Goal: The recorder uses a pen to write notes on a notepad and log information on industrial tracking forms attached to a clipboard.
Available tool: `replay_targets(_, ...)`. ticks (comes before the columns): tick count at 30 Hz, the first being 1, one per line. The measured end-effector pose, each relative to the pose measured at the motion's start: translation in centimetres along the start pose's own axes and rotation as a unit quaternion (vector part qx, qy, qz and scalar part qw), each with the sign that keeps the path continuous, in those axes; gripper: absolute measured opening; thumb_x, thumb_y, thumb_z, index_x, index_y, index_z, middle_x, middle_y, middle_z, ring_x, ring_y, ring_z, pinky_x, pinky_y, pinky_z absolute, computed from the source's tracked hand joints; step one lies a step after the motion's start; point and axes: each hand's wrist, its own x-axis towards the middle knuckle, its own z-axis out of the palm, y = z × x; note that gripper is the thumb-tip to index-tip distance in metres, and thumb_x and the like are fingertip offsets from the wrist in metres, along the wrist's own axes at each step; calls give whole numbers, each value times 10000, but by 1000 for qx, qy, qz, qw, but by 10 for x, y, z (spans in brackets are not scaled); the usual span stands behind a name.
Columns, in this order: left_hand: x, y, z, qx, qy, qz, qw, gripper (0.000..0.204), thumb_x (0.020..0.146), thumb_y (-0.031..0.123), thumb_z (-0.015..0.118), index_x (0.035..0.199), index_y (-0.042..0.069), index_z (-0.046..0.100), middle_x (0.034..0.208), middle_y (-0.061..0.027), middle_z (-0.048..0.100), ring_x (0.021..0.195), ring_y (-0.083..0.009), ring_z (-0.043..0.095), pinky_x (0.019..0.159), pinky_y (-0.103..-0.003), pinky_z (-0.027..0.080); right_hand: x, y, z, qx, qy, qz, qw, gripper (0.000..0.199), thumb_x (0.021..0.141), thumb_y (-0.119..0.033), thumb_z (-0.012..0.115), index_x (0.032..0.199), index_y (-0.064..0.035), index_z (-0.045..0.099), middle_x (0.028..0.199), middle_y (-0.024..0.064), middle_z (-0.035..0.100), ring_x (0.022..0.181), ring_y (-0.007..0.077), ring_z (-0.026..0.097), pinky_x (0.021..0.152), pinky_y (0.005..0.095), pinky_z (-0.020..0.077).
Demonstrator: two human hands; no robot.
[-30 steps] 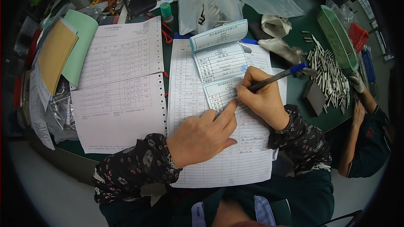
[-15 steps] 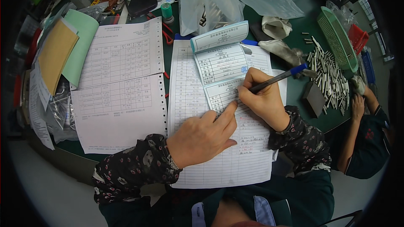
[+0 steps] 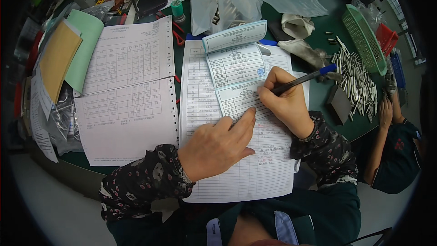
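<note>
My right hand (image 3: 287, 107) pinches a dark pen with a blue cap (image 3: 306, 79), its writing end low over a small printed form. That form belongs to a pad of labels (image 3: 239, 96) whose upper sheets are folded back in a curl. Handwriting and a round blue stamp show on the form above. My left hand (image 3: 216, 148) lies flattish below, index finger reaching to the pad's lower edge and thumb out to the side. Beneath both hands is a stack of ruled list sheets (image 3: 236, 184), partly filled with print and handwriting. My right fingers hide the pen's tip.
Printed sheets with punched edges (image 3: 127, 141) lie left, beside a tan envelope (image 3: 59, 64). Behind the pad sits a plastic bag of metal parts (image 3: 223, 0). To the right are loose metal pins (image 3: 357, 82), a dark block (image 3: 339, 105), a green basket (image 3: 364, 38) and another person's hand (image 3: 386, 113).
My right hand and the pen have shifted very slightly over the form. The left hand stays in nearly the same place. The whole view has moved a little.
</note>
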Motion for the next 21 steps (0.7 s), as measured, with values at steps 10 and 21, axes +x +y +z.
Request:
replay_targets(10,0,-2,1,-39,-13,-3,999,454,722,304,645,1013,-29,542,1173,-132,497,663,-121,454,474,-189,447,0,0,2,-3,-7,8,1000,180,723,3,578,657,-48,419,605,-47,417,559,12,337,482,175,281)
replay_targets(21,0,-2,0,-40,-7,-1,999,442,720,298,650,1001,-28,548,1166,-131,499,664,-120,455,468,-187,445,0,-1,3,-12,-14,10,1000,175,724,1,569,660,-47,414,596,-46,402,555,16,330,479,174,273)
